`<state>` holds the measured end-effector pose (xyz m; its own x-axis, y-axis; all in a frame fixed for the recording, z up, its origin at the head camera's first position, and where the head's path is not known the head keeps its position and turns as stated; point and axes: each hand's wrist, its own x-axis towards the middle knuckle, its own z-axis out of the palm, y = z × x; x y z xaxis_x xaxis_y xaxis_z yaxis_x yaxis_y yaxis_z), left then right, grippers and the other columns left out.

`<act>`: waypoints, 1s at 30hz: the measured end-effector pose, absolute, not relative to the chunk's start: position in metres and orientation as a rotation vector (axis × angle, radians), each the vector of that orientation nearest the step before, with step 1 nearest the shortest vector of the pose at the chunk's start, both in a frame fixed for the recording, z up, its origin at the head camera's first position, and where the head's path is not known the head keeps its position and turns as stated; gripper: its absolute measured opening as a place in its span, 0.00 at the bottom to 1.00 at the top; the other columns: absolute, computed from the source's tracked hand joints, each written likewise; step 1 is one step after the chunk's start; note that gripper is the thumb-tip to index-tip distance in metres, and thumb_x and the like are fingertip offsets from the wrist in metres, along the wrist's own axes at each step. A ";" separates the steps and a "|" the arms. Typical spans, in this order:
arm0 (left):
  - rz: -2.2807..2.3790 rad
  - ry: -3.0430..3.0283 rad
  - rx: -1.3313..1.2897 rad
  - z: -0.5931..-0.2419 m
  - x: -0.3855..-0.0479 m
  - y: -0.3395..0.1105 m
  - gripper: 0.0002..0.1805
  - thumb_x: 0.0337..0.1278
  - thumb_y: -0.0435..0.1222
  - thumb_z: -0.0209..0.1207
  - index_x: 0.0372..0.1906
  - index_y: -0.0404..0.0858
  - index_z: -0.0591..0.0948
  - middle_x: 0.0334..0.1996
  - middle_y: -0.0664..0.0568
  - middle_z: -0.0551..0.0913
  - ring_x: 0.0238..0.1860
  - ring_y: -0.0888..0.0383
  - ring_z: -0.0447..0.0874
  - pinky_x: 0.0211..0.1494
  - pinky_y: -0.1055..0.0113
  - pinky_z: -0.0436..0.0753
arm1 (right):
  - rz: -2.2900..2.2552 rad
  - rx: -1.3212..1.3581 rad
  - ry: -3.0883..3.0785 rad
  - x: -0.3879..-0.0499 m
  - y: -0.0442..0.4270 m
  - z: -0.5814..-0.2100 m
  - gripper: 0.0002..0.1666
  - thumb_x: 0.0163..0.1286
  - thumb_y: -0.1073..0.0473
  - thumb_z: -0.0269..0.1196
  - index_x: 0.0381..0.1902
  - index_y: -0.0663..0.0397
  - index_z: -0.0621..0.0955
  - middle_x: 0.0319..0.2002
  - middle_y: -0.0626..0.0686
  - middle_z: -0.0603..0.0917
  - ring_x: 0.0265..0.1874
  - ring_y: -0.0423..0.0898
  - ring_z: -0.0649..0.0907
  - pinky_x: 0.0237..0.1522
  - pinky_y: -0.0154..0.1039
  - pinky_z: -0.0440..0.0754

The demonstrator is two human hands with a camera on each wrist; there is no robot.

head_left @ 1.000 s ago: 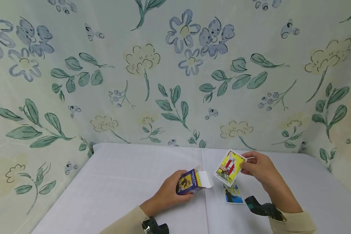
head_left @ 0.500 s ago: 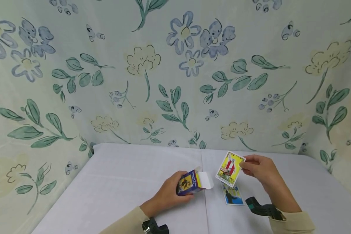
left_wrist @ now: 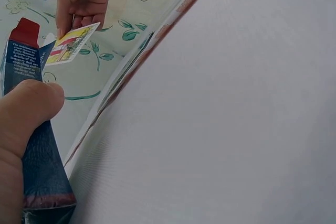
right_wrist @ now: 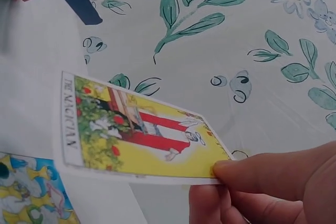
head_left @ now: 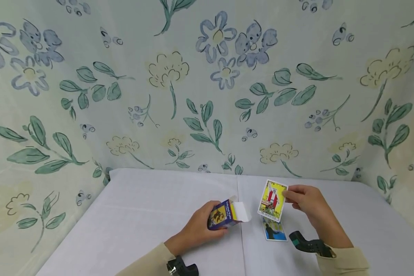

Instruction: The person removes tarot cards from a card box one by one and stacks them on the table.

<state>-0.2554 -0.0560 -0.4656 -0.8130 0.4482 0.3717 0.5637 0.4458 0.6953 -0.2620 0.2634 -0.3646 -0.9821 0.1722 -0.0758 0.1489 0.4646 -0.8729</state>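
Note:
A yellow tarot card [head_left: 273, 200] printed "The Magician" is pinched at its right edge by my right hand [head_left: 308, 201]. In the right wrist view the thumb presses on the face of this tarot card [right_wrist: 147, 129]. Below and partly behind it, a second tarot card [head_left: 275, 230] with blue and yellow colours lies on the white cloth. My left hand [head_left: 201, 224] grips a blue and yellow card box [head_left: 221, 215], whose white flap stands open toward the right. The left wrist view shows the thumb across the side of the card box [left_wrist: 39, 156]; its contents are hidden.
A white cloth [head_left: 151, 207] covers the table, with a crease running front to back near the middle. Behind it hangs a floral curtain [head_left: 207, 96]. Dark wrist cameras sit on the left wrist [head_left: 182, 266] and the right wrist [head_left: 310, 244].
The held Magician card has turned more upright and shifted slightly right and down with my right hand. My left hand and the card box stay nearly in place.

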 end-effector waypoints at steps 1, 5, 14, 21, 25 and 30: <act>-1.307 -2.554 -0.899 -0.465 -0.255 -0.056 0.39 0.47 0.50 0.70 0.64 0.49 0.65 0.51 0.60 0.75 0.46 0.65 0.74 0.49 0.69 0.76 | 1.582 -0.297 -2.673 -0.262 0.263 -0.365 0.27 0.68 0.53 0.62 0.57 0.68 0.74 0.50 0.64 0.80 0.46 0.59 0.81 0.48 0.45 0.80; -1.294 -2.547 -0.898 -0.465 -0.256 -0.057 0.39 0.48 0.51 0.70 0.64 0.48 0.66 0.51 0.60 0.75 0.47 0.66 0.74 0.49 0.69 0.76 | 1.580 -0.298 -2.683 -0.267 0.265 -0.369 0.28 0.67 0.52 0.63 0.56 0.69 0.74 0.47 0.64 0.81 0.43 0.56 0.81 0.41 0.39 0.81; -1.305 -2.555 -0.906 -0.468 -0.255 -0.057 0.40 0.47 0.51 0.70 0.65 0.49 0.65 0.52 0.59 0.75 0.47 0.65 0.74 0.50 0.69 0.76 | 1.648 -0.375 -2.658 -0.275 0.273 -0.389 0.28 0.66 0.53 0.64 0.54 0.70 0.74 0.45 0.63 0.79 0.40 0.52 0.79 0.40 0.39 0.82; -1.308 -2.563 -0.897 -0.467 -0.253 -0.057 0.40 0.47 0.51 0.70 0.64 0.48 0.66 0.51 0.59 0.75 0.46 0.65 0.74 0.49 0.69 0.76 | 1.714 -0.423 -2.680 -0.272 0.271 -0.391 0.27 0.68 0.53 0.62 0.56 0.70 0.73 0.46 0.62 0.78 0.40 0.53 0.77 0.44 0.39 0.80; -1.316 -2.567 -0.899 -0.466 -0.253 -0.057 0.40 0.47 0.51 0.70 0.65 0.48 0.65 0.52 0.60 0.75 0.47 0.65 0.74 0.49 0.69 0.76 | 1.712 -0.439 -2.706 -0.273 0.271 -0.393 0.26 0.68 0.54 0.62 0.54 0.71 0.74 0.43 0.61 0.80 0.37 0.53 0.78 0.43 0.41 0.81; -1.303 -2.565 -0.894 -0.466 -0.253 -0.056 0.40 0.47 0.51 0.70 0.65 0.48 0.65 0.53 0.59 0.75 0.47 0.65 0.74 0.50 0.69 0.76 | 1.691 -0.398 -2.783 -0.273 0.271 -0.396 0.27 0.66 0.54 0.63 0.52 0.72 0.75 0.39 0.61 0.81 0.34 0.52 0.78 0.39 0.38 0.81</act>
<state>-0.2532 -0.0558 -0.4659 -0.8162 0.4475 0.3654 0.5590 0.4519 0.6952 -0.2728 0.2715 -0.3955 -0.9610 0.1332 -0.2424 0.2765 0.4420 -0.8534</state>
